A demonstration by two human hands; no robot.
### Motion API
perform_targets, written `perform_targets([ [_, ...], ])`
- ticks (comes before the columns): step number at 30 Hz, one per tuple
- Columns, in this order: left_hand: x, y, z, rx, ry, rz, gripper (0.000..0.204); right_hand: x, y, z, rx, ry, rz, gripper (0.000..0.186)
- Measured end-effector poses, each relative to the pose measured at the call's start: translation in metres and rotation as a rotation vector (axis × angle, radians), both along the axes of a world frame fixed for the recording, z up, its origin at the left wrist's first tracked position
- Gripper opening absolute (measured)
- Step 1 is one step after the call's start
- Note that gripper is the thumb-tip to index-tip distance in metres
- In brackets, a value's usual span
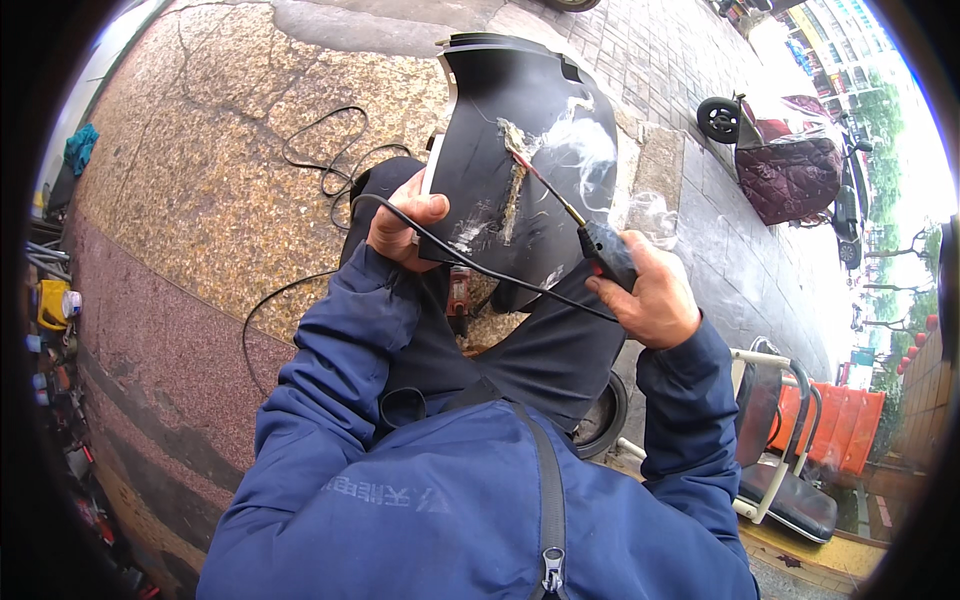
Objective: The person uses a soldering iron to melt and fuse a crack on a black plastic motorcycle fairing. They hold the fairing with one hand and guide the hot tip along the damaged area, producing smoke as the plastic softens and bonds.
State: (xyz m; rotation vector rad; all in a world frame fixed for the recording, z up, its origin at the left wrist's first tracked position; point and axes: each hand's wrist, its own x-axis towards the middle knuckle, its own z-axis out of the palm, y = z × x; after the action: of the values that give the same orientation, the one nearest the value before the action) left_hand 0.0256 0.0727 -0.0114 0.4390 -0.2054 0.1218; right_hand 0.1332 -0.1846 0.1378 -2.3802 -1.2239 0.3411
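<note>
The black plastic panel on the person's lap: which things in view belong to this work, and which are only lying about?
In use:
- black plastic panel, held by the left hand
- soldering iron in the right hand, tip on the smoking crack
- its black cord

Lying about:
- parked scooter
- chair
- teal cloth

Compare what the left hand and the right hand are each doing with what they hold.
The left hand grips the edge of the black plastic panel, steadying it on the lap; the right hand holds a soldering iron by its dark handle. The left hand is closed over a broad edge, the right around a slim tool whose tip meets the panel's smoking seam. Both are bare, in blue sleeves.
</note>
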Motion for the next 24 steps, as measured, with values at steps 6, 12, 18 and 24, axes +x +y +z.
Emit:
perform_targets([
  [6,0.000,-0.002,-0.001,-0.011,0.000,0.023,0.083,0.003,0.002,0.003,-0.064,0.045,-0.069,0.031],
  [12,0.000,-0.001,0.001,0.022,0.005,0.024,0.082,0.004,0.002,0.002,-0.019,0.031,-0.027,0.032],
  [18,-0.001,-0.004,0.007,-0.039,0.000,0.020,0.072,-0.001,0.000,0.004,-0.029,0.057,-0.004,0.032],
  [24,-0.002,-0.005,0.009,-0.058,-0.001,0.029,0.070,0.002,0.002,0.004,-0.021,0.081,-0.020,0.030],
])
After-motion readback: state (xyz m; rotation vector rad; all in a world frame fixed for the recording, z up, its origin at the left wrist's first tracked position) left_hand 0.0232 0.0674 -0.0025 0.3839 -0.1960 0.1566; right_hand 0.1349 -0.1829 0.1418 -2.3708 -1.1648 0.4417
